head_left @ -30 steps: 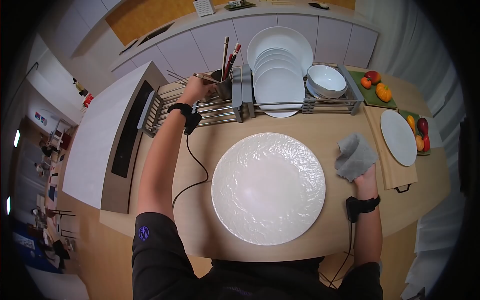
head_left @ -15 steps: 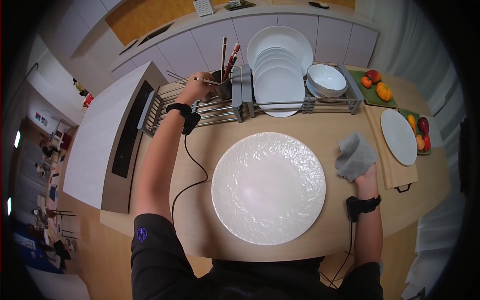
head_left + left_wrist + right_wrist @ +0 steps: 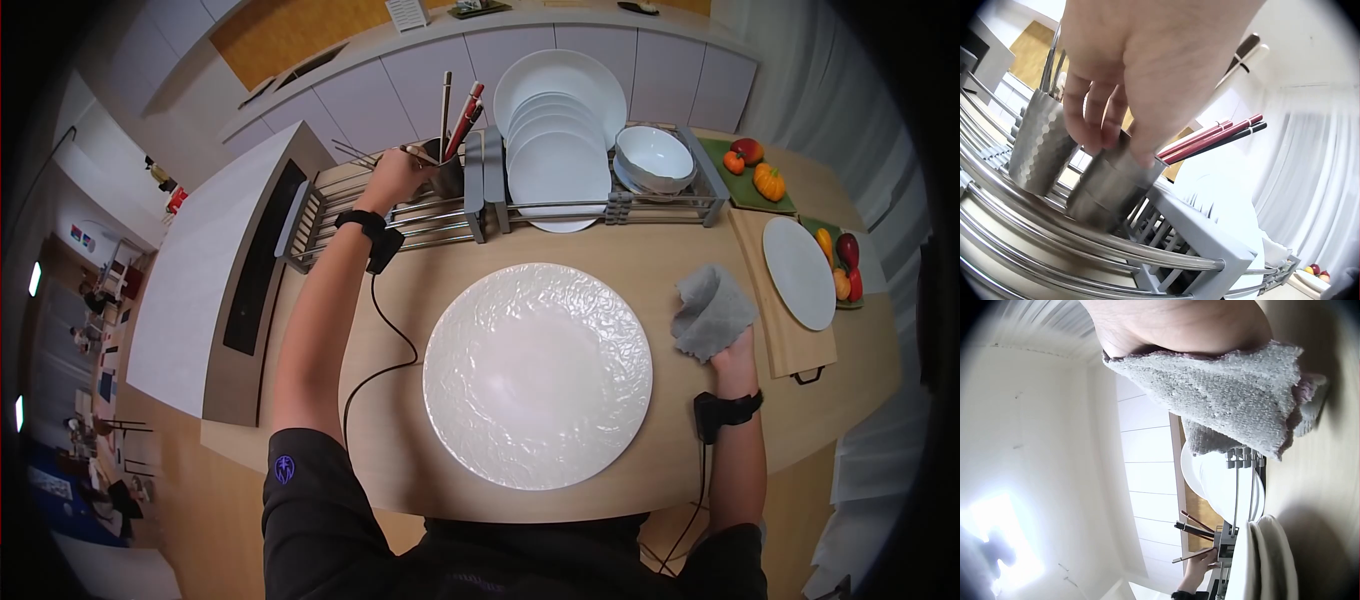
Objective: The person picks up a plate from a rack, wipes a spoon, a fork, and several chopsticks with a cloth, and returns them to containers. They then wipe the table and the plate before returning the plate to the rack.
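Note:
At the left part of the drying rack, my left hand [image 3: 395,180] grips the rim of a metal cup [image 3: 1113,187], thumb on one side and fingers on the other. Red and dark chopsticks [image 3: 1222,140] lean out of the cup, and a dark-and-light pair [image 3: 1244,62] runs behind the thumb in the left wrist view. A second, dimpled metal cup [image 3: 1041,147] stands beside it. My right hand [image 3: 737,362] holds a crumpled grey cloth [image 3: 712,315] over the table, its fingers largely hidden by the cloth. Between my arms lies a large white textured plate [image 3: 537,380].
The metal rack [image 3: 660,205] also holds upright white plates [image 3: 558,175] and a white bowl [image 3: 653,160]. On the right are a wooden board [image 3: 805,345] with an oval white plate [image 3: 798,273], and green trays [image 3: 735,190] with vegetables. A grey-white box-like unit [image 3: 190,270] stands left. Wrist cables cross the table.
The chopsticks in the cup have shifted and lean differently, and my left hand has moved slightly at the cup. My right hand and the cloth have hardly moved.

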A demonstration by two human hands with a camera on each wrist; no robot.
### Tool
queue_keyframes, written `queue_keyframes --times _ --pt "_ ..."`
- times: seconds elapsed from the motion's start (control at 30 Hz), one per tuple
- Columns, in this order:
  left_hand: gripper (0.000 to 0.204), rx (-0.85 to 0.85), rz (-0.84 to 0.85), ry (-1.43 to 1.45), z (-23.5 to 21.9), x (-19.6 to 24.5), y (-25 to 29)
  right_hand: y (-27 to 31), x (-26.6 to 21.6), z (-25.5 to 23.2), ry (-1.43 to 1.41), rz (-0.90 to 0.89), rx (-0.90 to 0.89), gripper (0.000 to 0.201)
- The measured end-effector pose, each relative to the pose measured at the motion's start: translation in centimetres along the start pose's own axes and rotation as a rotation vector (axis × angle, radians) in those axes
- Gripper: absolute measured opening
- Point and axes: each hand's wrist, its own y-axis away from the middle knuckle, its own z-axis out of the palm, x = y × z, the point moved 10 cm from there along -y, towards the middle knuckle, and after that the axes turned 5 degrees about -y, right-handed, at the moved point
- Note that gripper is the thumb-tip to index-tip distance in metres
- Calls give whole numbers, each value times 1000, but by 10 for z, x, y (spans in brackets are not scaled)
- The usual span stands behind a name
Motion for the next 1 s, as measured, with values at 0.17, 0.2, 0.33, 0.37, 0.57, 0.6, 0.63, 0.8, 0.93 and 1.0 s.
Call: queue_keyframes --times 0.17,0.2,0.33,0.37,0.57,0.6,0.63,0.8,0.93,1.0 --pt "29 -71 -135 -34 -7 15 5 0 1 2 -19 6 16 34" --pt "32 -49 -112 -40 -5 13 2 0 0 2 -14 6 17 34" --pt "35 -3 -60 -38 0 11 -5 1 -1 5 -3 0 12 34" --pt "35 -5 -61 -39 1 11 -6 1 -1 5 -2 -3 10 34" --pt "36 0 -60 -74 0 14 -5 4 0 6 -23 17 31 34" --pt "36 8 -57 -85 -1 14 -5 3 0 4 -12 12 37 34" --pt "36 15 -53 -97 -2 14 -5 2 0 1 -1 7 44 34" --pt "35 -10 -85 -84 0 11 -4 1 1 -1 13 20 30 34" --pt "37 -25 -125 -81 -7 15 0 0 2 0 5 33 18 34" --pt "38 -11 -126 -46 -13 16 2 0 2 1 9 33 15 34"
